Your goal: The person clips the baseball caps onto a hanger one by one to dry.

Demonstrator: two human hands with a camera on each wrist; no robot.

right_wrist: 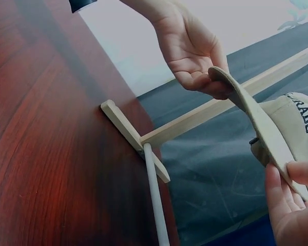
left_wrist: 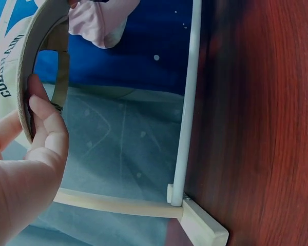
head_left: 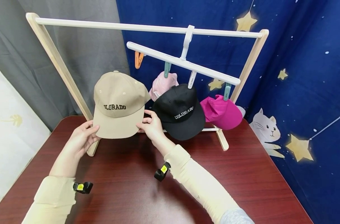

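Note:
A beige cap (head_left: 119, 101) with dark COLORADO lettering is held up in front of the rack, crown up and brim toward me. My left hand (head_left: 81, 138) pinches one side of its brim. The other side of the brim is pinched between the thumb and fingers of my right hand (head_left: 153, 126). In the left wrist view the brim's underside and the back strap (left_wrist: 62, 82) show. Behind and right of the right hand hangs a black COLORADO cap (head_left: 179, 107). An orange clip (head_left: 138, 59) on the hanger's left end holds nothing.
A white hanger (head_left: 158, 56) hangs tilted from the rack's top bar (head_left: 103, 25). Green clips hold a pale pink cap (head_left: 162, 84) and a magenta cap (head_left: 224, 113); a white clip (head_left: 191, 80) holds the black cap. The wooden rack stands on a red-brown table (head_left: 136, 183).

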